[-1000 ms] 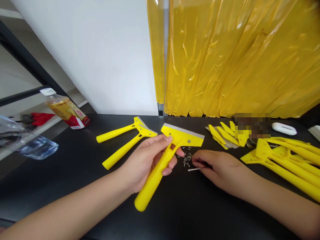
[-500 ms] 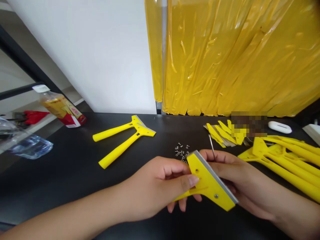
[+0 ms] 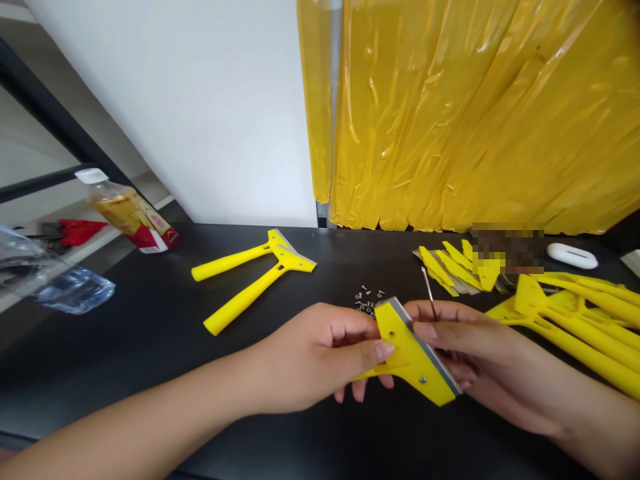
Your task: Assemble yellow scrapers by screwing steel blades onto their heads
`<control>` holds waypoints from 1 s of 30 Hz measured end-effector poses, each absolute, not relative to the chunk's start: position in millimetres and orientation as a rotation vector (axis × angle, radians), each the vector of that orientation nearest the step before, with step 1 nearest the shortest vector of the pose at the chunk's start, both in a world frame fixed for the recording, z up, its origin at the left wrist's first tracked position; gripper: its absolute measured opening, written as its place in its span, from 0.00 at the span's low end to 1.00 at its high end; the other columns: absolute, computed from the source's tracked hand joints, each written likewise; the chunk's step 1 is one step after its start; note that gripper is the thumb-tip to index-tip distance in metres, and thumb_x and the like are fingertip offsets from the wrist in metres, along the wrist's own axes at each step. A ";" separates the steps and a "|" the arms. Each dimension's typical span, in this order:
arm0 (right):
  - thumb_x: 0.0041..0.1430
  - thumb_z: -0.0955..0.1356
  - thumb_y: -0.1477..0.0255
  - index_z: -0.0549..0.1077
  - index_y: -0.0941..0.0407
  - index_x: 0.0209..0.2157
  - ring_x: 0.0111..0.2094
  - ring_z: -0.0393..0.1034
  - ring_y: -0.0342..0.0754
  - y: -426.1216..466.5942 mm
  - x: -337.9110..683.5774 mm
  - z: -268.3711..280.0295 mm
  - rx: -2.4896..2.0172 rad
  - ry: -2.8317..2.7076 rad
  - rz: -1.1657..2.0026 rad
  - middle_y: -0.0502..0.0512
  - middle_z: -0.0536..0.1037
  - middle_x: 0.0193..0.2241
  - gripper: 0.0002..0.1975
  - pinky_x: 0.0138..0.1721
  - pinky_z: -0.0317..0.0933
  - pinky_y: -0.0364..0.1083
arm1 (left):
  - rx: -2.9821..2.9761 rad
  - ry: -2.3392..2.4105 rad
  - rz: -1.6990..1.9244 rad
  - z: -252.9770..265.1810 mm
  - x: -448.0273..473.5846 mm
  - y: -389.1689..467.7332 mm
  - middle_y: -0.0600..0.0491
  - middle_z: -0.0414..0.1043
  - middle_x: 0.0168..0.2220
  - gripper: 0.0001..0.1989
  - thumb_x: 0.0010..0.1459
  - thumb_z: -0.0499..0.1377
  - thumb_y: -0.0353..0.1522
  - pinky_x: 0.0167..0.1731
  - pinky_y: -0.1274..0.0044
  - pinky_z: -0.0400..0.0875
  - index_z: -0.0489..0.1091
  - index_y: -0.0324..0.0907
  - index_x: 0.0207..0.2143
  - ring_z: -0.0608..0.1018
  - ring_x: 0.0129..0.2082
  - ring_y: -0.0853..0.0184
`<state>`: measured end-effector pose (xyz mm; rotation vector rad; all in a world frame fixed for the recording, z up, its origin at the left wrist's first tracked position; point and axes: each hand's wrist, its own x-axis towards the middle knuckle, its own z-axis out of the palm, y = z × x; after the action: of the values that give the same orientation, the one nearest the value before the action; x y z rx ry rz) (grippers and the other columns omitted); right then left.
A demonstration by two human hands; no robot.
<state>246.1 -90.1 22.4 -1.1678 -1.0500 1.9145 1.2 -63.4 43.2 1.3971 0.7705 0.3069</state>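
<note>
My left hand (image 3: pixel 325 363) is closed round the handle end of a yellow scraper (image 3: pixel 415 367), its thumb pressed on the plastic head. A grey metal strip runs along the head's right edge. One hole in the head shows a screw, while the upper hole looks dark. My right hand (image 3: pixel 465 340) is closed, with its thumb against the metal edge. From between its fingers sticks up the thin metal shaft of a screwdriver (image 3: pixel 428 285); the handle is hidden. Just behind the scraper lies a scatter of small screws and nuts (image 3: pixel 367 300).
Two yellow scrapers (image 3: pixel 245 297) lie at the left on the black table (image 3: pixel 150 360). Yellow scraper handles (image 3: pixel 575 327) and yellow head plates (image 3: pixel 445 267) are piled at the right, near a white case (image 3: pixel 573 255). A drink bottle (image 3: pixel 133 213) and clear plastic (image 3: pixel 75 287) are far left.
The scraper has turned slightly and shifted a little up and left in my left hand. My right thumb has come onto its metal edge. The whole view has drifted slightly.
</note>
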 end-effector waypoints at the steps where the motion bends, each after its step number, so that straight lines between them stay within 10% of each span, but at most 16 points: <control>1: 0.57 0.79 0.57 0.81 0.56 0.39 0.21 0.47 0.39 -89.9 246.4 22.1 -1.154 -1.032 1.946 0.47 0.68 0.22 0.18 0.22 0.45 0.42 | 1.418 0.775 0.303 43.5 1.1 -63.2 0.48 0.82 0.40 0.17 0.72 0.60 0.44 0.26 0.82 0.71 0.78 0.39 0.42 0.76 0.28 0.72; 23: 0.65 0.76 0.54 0.77 0.53 0.39 0.28 0.56 0.41 -80.7 250.9 10.8 -1.218 -1.193 1.778 0.47 0.69 0.30 0.17 0.26 0.49 0.41 | 1.181 0.832 0.603 30.3 12.0 -64.0 0.52 0.78 0.34 0.13 0.70 0.64 0.42 0.19 0.84 0.71 0.73 0.41 0.42 0.82 0.26 0.69; 30: 0.74 0.67 0.56 0.78 0.49 0.52 0.33 0.68 0.47 -57.0 269.9 -0.2 -1.433 -1.671 0.997 0.52 0.78 0.41 0.15 0.36 0.64 0.48 | 0.983 0.913 0.876 27.1 -0.4 -32.6 0.53 0.79 0.31 0.11 0.68 0.67 0.40 0.21 0.80 0.76 0.72 0.43 0.40 0.83 0.28 0.65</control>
<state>269.9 -57.0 -0.2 -1.4334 -1.6705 0.9975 -0.4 -32.6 27.1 0.9833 0.9127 0.8762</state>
